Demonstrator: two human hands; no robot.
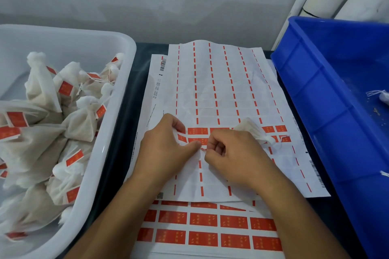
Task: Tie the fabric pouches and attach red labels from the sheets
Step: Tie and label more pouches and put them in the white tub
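**A:** Where are your hands sitting right now?

**B:** Both are resting on the top sheet (221,90), which is mostly peeled, with only red dashes between the bare columns. Your left hand (166,149) is gripping that sheet's curled-up edge: the fingers are folded over it from above and the thumb is lying flat, pointing right toward the other hand.

**A:** And your right hand (231,153)?

**B:** Its fingers are curling tight into the palm, and the fingertips are pinching a small red label (203,149) right where your left thumb is ending. The label is showing only as a sliver, so I cannot tell how far it is lifting off.

**A:** Where is the pouch (250,129) lying?

**B:** It is lying on the sheet just behind your right hand, touching the knuckles, with its gathered neck and string pointing right. It is covering part of the two rows of red labels remaining on that sheet.

**A:** What else is sitting around you?

**B:** A full sheet (210,229) of red labels is lying under the top one, nearest you. The white tub (117,82) on your left is holding many tied pouches with red labels. The blue bin (315,94) on your right is showing a bit of white pouch and string at the frame's edge.
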